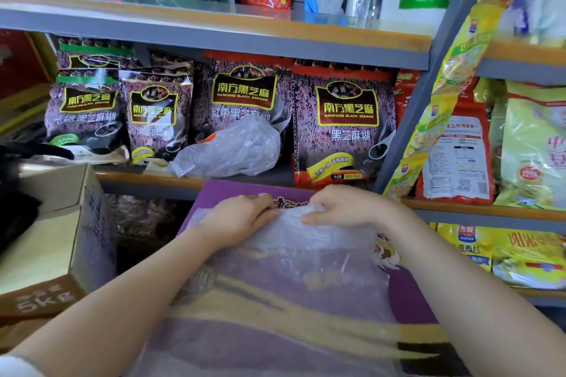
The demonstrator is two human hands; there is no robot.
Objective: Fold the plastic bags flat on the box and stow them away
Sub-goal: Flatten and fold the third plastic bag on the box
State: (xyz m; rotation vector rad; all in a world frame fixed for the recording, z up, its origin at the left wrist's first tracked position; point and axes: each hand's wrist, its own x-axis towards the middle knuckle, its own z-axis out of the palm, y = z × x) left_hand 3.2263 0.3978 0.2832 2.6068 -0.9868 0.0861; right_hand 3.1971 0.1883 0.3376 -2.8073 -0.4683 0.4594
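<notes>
— At the far left of the frame, what stood there?

— An open cardboard carton [66,236], brown, with "5K" printed on a flap at lower left. Something black [18,193] lay over its far side; I could not tell what it was.

— And moving toward the middle?

— A purple box [410,291] filled the lower centre, with a clear plastic bag [294,257] spread flat across its top. The left hand [237,220] lay on the bag's far edge, fingers curled and pinching the plastic. Just right of it, the right hand [343,208] pinched the same edge, thumb and fingers clamped on a small raised fold. The two hands were close together, nearly touching.

— Anything behind them?

— On the shelf [147,180] above the box stood a row of black sesame packets [343,122]. A second, crumpled plastic bag [229,153] rested on that shelf in front of them, at mid-frame.

— And the right side?

— Yellow packets [441,95] hung along the grey upright, with more yellow and red packs [459,159] on the shelves beyond.
</notes>
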